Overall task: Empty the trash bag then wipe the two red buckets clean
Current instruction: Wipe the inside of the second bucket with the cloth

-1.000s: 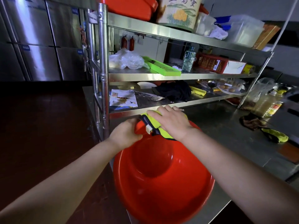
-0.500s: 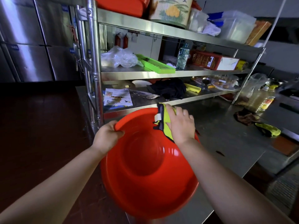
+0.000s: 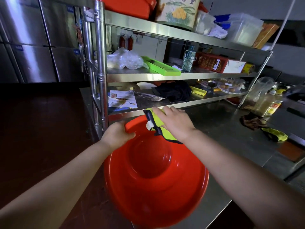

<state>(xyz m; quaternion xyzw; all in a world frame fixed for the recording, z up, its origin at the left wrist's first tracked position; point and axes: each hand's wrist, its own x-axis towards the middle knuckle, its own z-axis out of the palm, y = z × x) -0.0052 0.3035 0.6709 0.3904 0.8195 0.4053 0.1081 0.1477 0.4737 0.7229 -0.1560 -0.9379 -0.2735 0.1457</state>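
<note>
A wide red bucket point(image 3: 155, 187) rests tilted on the near corner of the steel counter, its inside facing me. My left hand point(image 3: 116, 134) grips its far left rim, thumb over the edge. My right hand point(image 3: 177, 122) presses a yellow-green cloth point(image 3: 158, 124) with a dark border flat against the far rim, fingers straight. A second red bucket point(image 3: 130, 5) stands on the top shelf of the rack.
A steel rack point(image 3: 100, 63) stands just behind the bucket, holding a clear plastic bag point(image 3: 124, 59), a green tray point(image 3: 162, 67), a black cloth point(image 3: 175, 91) and papers. Bottles point(image 3: 267, 103), a brown rag point(image 3: 251, 122) and another yellow cloth point(image 3: 274, 134) lie on the counter point(image 3: 231, 134) to the right.
My right hand has slid the cloth along the bucket's far rim, from the left part toward the right. My left hand has shifted its grip along the left rim.
</note>
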